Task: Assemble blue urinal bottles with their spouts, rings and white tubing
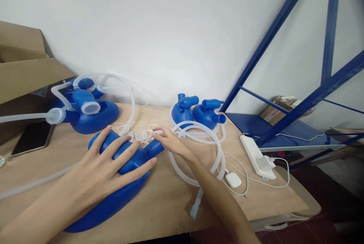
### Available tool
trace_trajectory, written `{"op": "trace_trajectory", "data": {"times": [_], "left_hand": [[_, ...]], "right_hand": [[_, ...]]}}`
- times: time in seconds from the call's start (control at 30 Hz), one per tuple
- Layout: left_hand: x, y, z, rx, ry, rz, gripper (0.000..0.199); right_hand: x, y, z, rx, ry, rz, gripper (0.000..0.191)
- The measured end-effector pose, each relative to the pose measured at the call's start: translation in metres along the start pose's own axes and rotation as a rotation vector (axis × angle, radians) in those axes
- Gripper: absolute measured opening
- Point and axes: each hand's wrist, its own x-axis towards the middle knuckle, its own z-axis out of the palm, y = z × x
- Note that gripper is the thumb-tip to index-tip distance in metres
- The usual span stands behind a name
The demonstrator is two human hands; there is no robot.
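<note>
My left hand [105, 164] lies over a blue plastic bottle [113, 206] with its fingers spread, touching the top near the neck. Much of that bottle is covered by the hand. Just beyond the bottle's side spout [153, 150], my right hand [169, 139] has thumb and forefinger closed at a small translucent piece, whose exact shape is hard to make out. Beside these fingers lie several translucent caps [141, 135] and thin rings [124, 128] on the wooden table [159, 194].
Blue bottles with hoses [93, 117] stand at the left, near a phone [33, 137] and a cardboard box [34, 73]. Two more blue bottles [182, 114] are at the back, behind a coiled clear hose [182, 177]. A power strip [257, 156] lies right, beside a blue metal rack [273, 35].
</note>
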Motion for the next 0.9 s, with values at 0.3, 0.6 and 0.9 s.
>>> {"op": "trace_trajectory", "data": {"times": [0.3,0.6,0.9], "left_hand": [[-0.002,0.029,0.012,-0.075,0.178,-0.350,0.049],[-0.028,0.029,0.039,-0.062,0.277,-0.479,0.042],[-0.032,0.032,0.045,-0.107,0.325,-0.438,0.036]], "right_hand": [[0.006,-0.003,0.015,-0.082,0.052,-0.090,0.020],[-0.017,-0.025,0.021,-0.253,0.114,-0.171,0.021],[0.003,-0.005,0.020,-0.034,0.069,-0.115,0.027]]}}
